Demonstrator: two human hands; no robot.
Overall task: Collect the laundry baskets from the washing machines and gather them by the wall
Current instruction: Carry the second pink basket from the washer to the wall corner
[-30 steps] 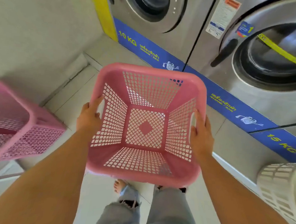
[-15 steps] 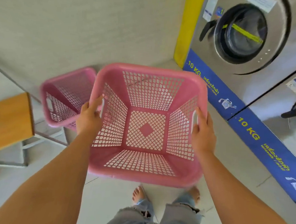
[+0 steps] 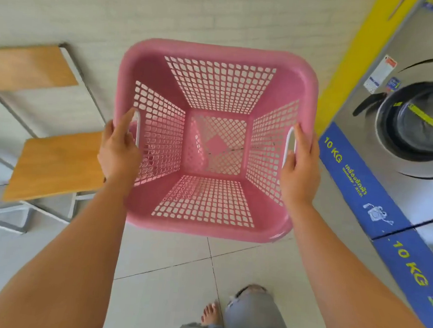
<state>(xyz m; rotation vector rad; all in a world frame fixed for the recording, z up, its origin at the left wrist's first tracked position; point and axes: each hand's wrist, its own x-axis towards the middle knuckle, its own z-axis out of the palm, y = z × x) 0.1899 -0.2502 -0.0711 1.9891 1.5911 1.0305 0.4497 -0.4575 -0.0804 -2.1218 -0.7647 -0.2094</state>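
Wall [image 3: 194, 13]: pale, plain, straight ahead; judged to be the gathering point, which explains why the person faces it.

Washing machine [image 3: 412, 130]: at the right edge, round door with a yellow strip across it, blue "10 KG" band [image 3: 356, 177] below. The person stands just beside it and turned away from it.

Wooden-topped bench or seat [image 3: 55, 164]: at left, near the wall. It narrows the free floor there.

Pink basket [image 3: 211, 143]: empty, carried clear of the tiled floor [image 3: 169, 257], mouth tipped toward the camera. Held level between both sides so it does not swing.

Left hand [image 3: 118, 150]: wrapped over the basket's left rim at the handle slot, thumb on top.

Right hand [image 3: 299, 166]: closed on the right handle slot likewise.

Delivery to the wall not yet done.
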